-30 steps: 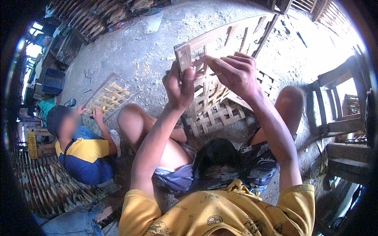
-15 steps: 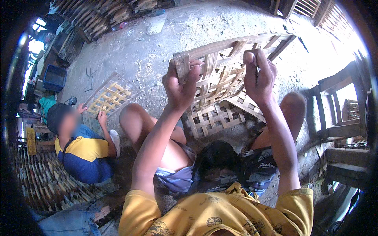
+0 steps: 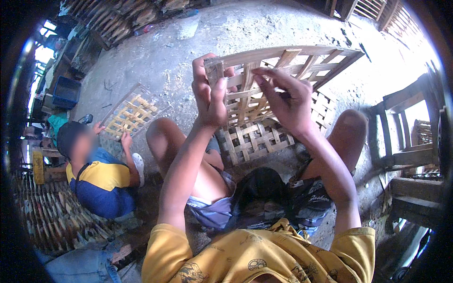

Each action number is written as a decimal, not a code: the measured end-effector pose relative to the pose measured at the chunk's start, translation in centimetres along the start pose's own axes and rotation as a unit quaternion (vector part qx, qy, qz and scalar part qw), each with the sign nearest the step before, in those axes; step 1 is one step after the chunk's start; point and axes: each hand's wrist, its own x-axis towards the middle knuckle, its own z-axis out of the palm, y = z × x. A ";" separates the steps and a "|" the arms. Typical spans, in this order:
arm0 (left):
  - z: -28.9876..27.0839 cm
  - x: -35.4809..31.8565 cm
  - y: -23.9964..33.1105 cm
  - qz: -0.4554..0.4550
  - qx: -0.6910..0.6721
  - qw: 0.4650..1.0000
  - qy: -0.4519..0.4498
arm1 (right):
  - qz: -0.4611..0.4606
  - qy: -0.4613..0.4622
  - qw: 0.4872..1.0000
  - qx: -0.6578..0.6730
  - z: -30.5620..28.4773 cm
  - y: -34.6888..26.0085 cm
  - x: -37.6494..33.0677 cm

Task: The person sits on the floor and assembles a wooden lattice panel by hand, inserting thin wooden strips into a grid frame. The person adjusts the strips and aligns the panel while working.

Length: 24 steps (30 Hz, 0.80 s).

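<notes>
A woven lattice panel of pale bamboo strips in a wooden frame [image 3: 302,51] is held up tilted before me. My left hand [image 3: 210,96] is wrapped round the frame's left corner piece, thumb on the near side and fingers behind. At the lattice just right of that corner, my right hand [image 3: 288,96] has its thumb and index finger closed on an upright bamboo strip [image 3: 248,78]; the other fingers are curled. Below, between my knees, a second woven lattice panel [image 3: 257,144] rests near the floor, partly hidden by the raised panel and my right hand.
At the left a person [image 3: 101,179] in a yellow and blue shirt sits holding another lattice panel [image 3: 132,113]. A blue crate [image 3: 66,92] stands behind them. Wooden framework [image 3: 410,127] rises at the right. Stacked slats [image 3: 108,19] line the far wall beyond the concrete floor [image 3: 155,66].
My right hand has left the top of the panel's frame and moved left and slightly down to the lattice strips. My left hand stays at the corner, its fingers shifted.
</notes>
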 end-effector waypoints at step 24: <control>0.8 -0.5 0.7 -0.046 -0.065 0.985 0.150 | 0.004 0.094 0.982 0.162 4.0 -1.4 0.2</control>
